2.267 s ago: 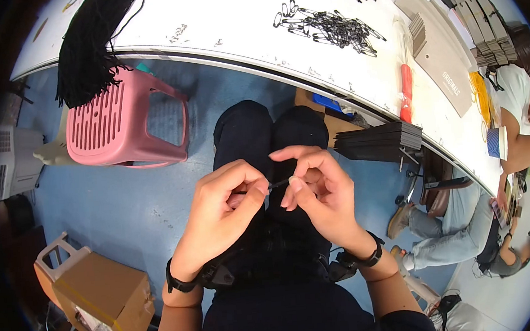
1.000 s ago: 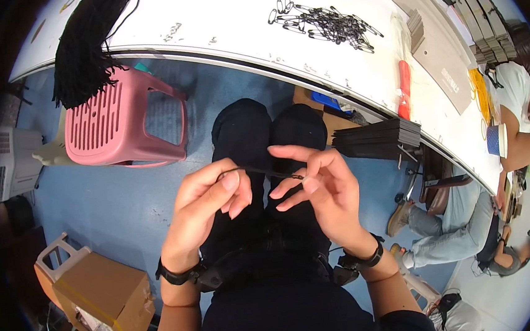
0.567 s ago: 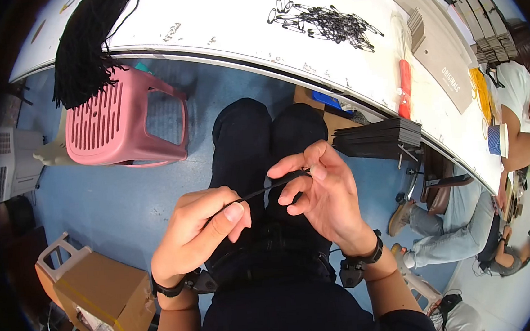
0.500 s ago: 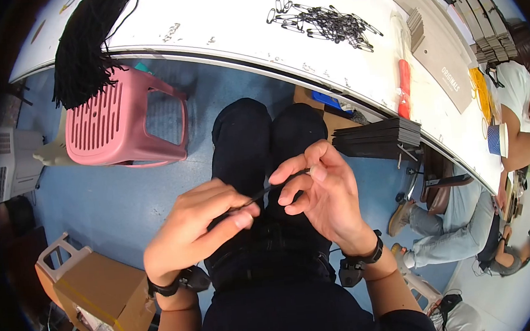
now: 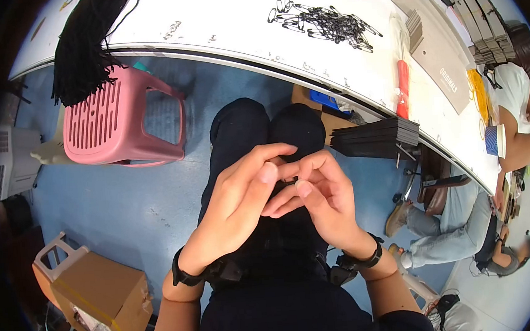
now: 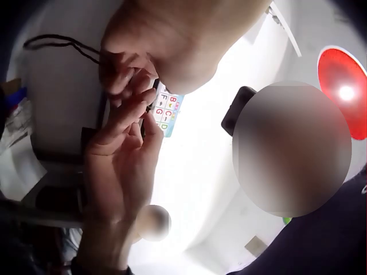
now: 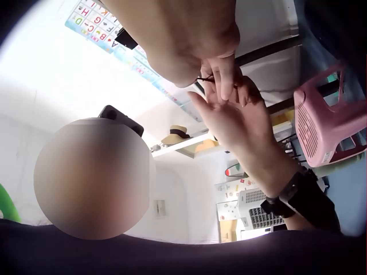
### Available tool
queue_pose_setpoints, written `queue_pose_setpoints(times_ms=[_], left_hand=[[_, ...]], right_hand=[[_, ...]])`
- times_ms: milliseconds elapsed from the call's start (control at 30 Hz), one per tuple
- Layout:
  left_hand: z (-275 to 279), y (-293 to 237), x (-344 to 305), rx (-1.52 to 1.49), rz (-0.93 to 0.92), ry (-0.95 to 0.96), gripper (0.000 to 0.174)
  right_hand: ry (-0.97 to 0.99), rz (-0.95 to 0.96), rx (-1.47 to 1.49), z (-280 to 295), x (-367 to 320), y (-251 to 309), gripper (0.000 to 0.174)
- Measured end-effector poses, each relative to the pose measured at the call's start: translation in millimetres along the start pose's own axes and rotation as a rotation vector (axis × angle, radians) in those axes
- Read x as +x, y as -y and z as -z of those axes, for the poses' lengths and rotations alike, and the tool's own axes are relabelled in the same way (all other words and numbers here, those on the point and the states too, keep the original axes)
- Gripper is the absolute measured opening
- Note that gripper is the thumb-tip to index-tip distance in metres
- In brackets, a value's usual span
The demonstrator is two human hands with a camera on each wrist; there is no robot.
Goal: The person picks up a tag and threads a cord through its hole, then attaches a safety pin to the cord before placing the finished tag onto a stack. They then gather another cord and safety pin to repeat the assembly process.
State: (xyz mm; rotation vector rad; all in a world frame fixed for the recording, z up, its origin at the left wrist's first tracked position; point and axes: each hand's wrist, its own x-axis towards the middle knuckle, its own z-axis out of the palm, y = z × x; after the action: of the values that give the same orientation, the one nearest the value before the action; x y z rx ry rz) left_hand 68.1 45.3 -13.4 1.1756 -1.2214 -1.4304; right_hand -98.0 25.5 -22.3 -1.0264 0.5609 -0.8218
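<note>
Both hands were up in front of the seated person's lap (image 5: 244,133), fingertips meeting over the knees. Right hand (image 5: 329,203): thumb and forefinger pinched a short length of black cord (image 5: 290,180), other fingers bent behind. Left hand (image 5: 236,199): fingers fairly straight and reaching across to the right hand's, thumb standing apart from the palm in the right wrist view. The cord sat between the two hands, mostly hidden by fingers; the left wrist view had a thin loop of it sticking out past the left hand (whether those fingers clamped it, I could not tell). A dark band (image 5: 189,268) circled each wrist.

Further out, a pink stool (image 5: 95,123) stood on the blue floor (image 5: 149,199), and a cardboard box (image 5: 104,296) lay lower down on the same side. Ahead ran a white table (image 5: 216,23). A thick bunch of black strings (image 5: 84,49) hung over its edge above the stool; a heap of black pins (image 5: 331,23) lay mid-table. Beyond these: a red handle (image 5: 402,86), grey cards (image 5: 441,71), and another person (image 5: 515,99) in white.
</note>
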Motion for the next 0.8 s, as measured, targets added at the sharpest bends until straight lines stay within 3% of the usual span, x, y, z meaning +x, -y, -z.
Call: queue_pose_setpoints(times_ms=[33, 133, 167, 267, 400, 500, 567, 633, 700, 733, 800], left_hand=[[0.3, -0.7, -0.5, 0.001, 0.001, 0.001, 0.049], [2.9, 1.1, -1.8, 0.170, -0.057, -0.127, 0.021], [2.2, 4.3, -2.2, 0.171, -0.057, -0.127, 0.021], [-1.6, 7.1, -3.6, 0.170, -0.089, -0.349, 0.007], [10.0, 3.9, -4.4, 0.380, 0.044, -0.214, 0.015], [14.3, 10.7, -0.6, 0.274, 0.109, -0.151, 0.020], [14.2, 26.2, 1.6, -0.102, 0.068, -0.115, 0.018], [14.5, 28.7, 6.8, -0.179, 0.037, -0.140, 0.019], [16.6, 22.9, 10.6, -0.538, 0.286, -0.092, 0.023], [13.3, 28.6, 13.3, -0.642, 0.314, -0.094, 0.024], [8.3, 30.9, 15.8, -0.666, 0.328, -0.084, 0.024]], right_hand=[[-0.006, -0.007, 0.032, 1.2, 0.1, 0.2, 0.010], [-0.016, -0.019, -0.028, 4.3, 2.7, -0.1, 0.009], [-0.021, -0.039, -0.044, 5.5, 3.0, -1.0, 0.008], [-0.073, -0.013, -0.110, 3.4, 5.1, -4.7, 0.006], [-0.135, -0.023, -0.116, 6.6, 9.7, -17.6, 0.007], [-0.140, -0.041, -0.122, 9.8, 13.3, -21.6, 0.007], [-0.134, -0.037, -0.107, 12.0, 14.7, -25.6, 0.007], [-0.128, -0.033, -0.092, 11.0, 14.5, -28.2, 0.007], [-0.188, 0.027, -0.225, 6.9, 13.5, -31.4, 0.009], [-0.188, 0.027, -0.225, 6.7, 14.1, -35.4, 0.009], [-0.261, 0.345, -0.689, 8.6, 15.0, -43.9, 0.014]])
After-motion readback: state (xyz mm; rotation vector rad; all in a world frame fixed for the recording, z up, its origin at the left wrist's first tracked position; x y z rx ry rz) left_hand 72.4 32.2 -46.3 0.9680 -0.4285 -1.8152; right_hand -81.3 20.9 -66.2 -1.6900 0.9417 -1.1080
